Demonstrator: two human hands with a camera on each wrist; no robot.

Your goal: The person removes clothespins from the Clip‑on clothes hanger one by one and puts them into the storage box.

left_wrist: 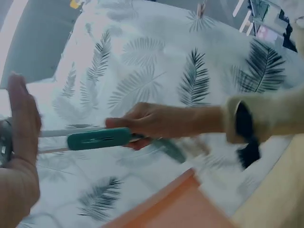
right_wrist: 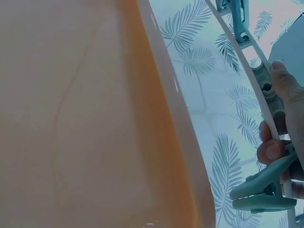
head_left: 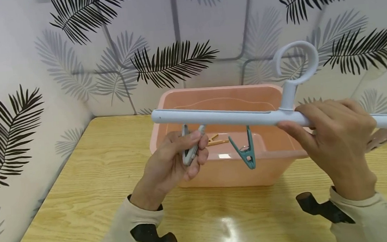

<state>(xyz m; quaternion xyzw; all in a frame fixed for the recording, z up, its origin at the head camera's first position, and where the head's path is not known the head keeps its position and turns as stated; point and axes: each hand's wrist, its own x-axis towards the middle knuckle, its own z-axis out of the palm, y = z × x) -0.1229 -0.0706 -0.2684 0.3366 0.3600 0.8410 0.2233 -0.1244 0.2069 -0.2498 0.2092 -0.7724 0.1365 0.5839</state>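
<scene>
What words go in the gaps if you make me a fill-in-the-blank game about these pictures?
The person's ____ grip holds the pale-blue plastic hanger bar.
The other grip pinches a ____ plastic clip.
The bar's curved pale-blue plastic hook points ____, not down.
Slender yellow pieces lie ____ the peach rectangular plastic tub, not outside it.

Missing words: right; grey; up; inside.

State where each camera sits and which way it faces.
Head: on the head, facing forward and down at the hanger and pink tub; left hand and right hand show.
Left wrist: on that wrist, facing the right hand; both hands show.
Right wrist: on that wrist, facing the tub; the right hand shows at right.
Head and right wrist share tub and hanger.
</scene>
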